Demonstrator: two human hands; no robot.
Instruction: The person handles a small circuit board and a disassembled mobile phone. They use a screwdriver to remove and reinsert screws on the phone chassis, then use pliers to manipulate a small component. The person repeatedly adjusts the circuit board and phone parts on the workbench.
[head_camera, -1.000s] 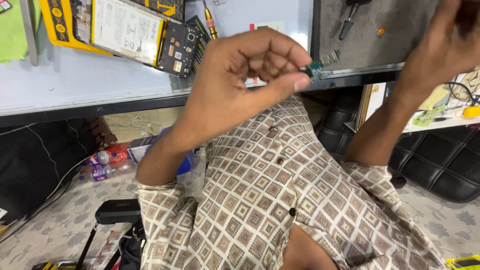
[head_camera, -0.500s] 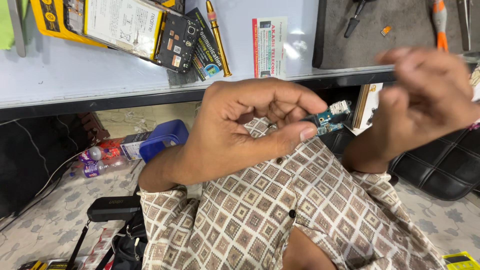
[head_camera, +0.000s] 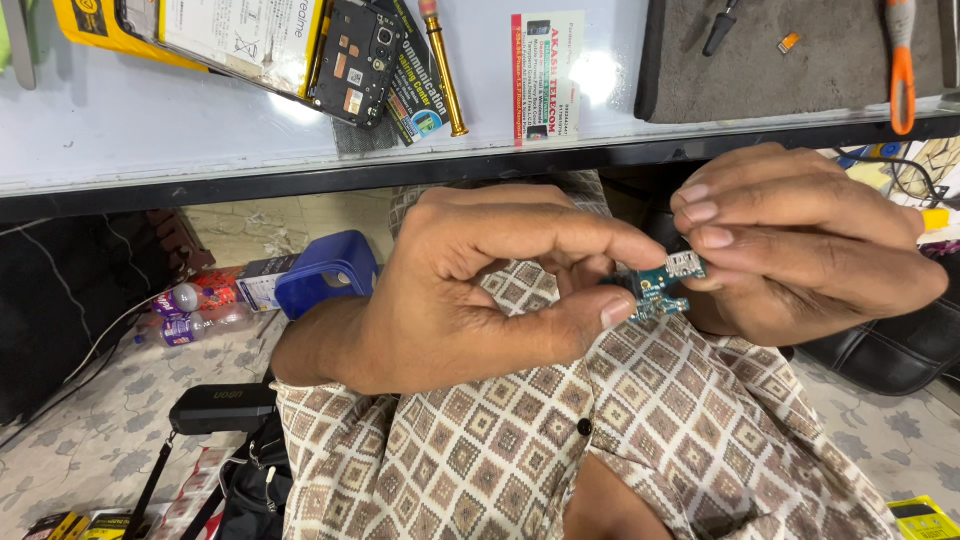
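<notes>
One small teal circuit board (head_camera: 662, 285) is held between two hands in front of the person's chest, below the front edge of the pale surface (head_camera: 200, 140). The left hand (head_camera: 480, 285) is curled nearly closed, with thumb and fingertips pinching the left end of the board. The right hand (head_camera: 800, 240) is likewise closed to a pinch, its fingertips on the board's right end, where one metal port sits. The board lies level with the patterned shirt (head_camera: 560, 430), which shows one dark button.

On the surface, at top left, lies one opened phone (head_camera: 290, 45) with its battery and dark inner frame exposed. Just beside it stands one brass-coloured screwdriver (head_camera: 442, 65), and to the right of that one printed card (head_camera: 547, 75). One grey mat (head_camera: 790, 60) at top right carries one orange-handled tool (head_camera: 901, 65), one black-handled tool (head_camera: 722, 25) and one tiny orange part (head_camera: 788, 42).

Under the surface, on the floor, are one blue container (head_camera: 330, 270), two plastic bottles (head_camera: 195, 312) lying on their sides, and one black bag (head_camera: 225, 415) with a strap. One yellow object (head_camera: 925, 518) shows at the bottom right corner.
</notes>
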